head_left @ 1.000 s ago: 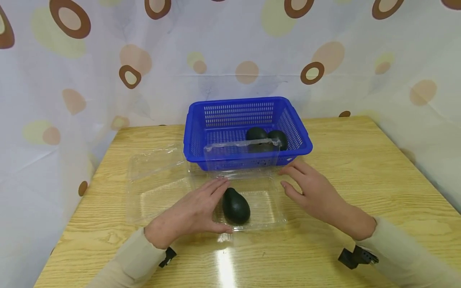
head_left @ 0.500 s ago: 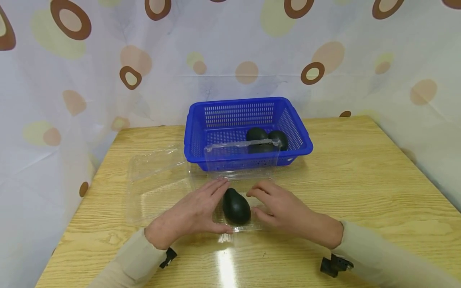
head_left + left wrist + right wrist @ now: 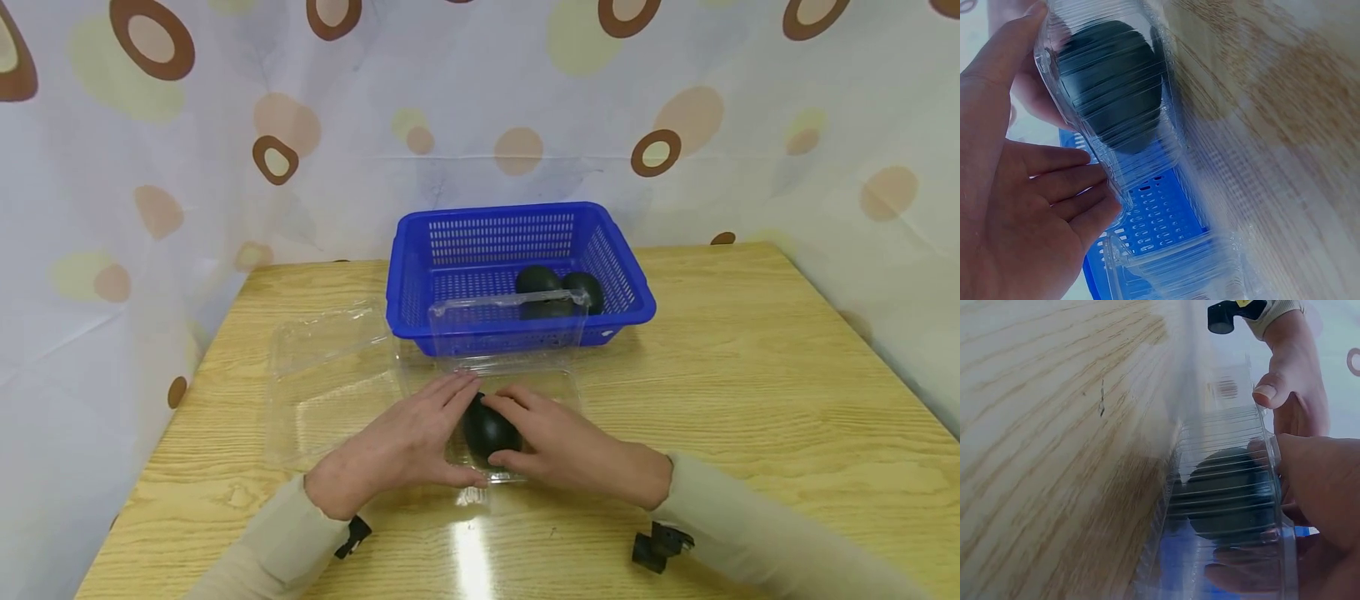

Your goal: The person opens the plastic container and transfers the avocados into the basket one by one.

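Observation:
A dark green avocado (image 3: pixel 487 429) lies in the near half of a clear plastic clamshell box (image 3: pixel 551 385), whose lid (image 3: pixel 506 333) stands raised at the back. My right hand (image 3: pixel 562 437) reaches in from the right and holds the avocado, index finger over its top and thumb at its near side. With my left hand (image 3: pixel 405 437) spread along the box's left side, the fingertips touch the rim at the back and the thumb rests at the front edge. In the left wrist view the avocado (image 3: pixel 1113 84) shows through the ribbed wall.
Behind the box stands a blue basket (image 3: pixel 408 242) with several more avocados (image 3: pixel 583 290) at its right end; the raised lid overlaps its front. A second clear plastic box (image 3: pixel 330 400) lies opened out on the left of the wooden table (image 3: pixel 750 350). A patterned curtain hangs behind.
My right hand has moved left from the box's right edge, over its inside, and onto the avocado. My left hand has stayed at the left side of the box.

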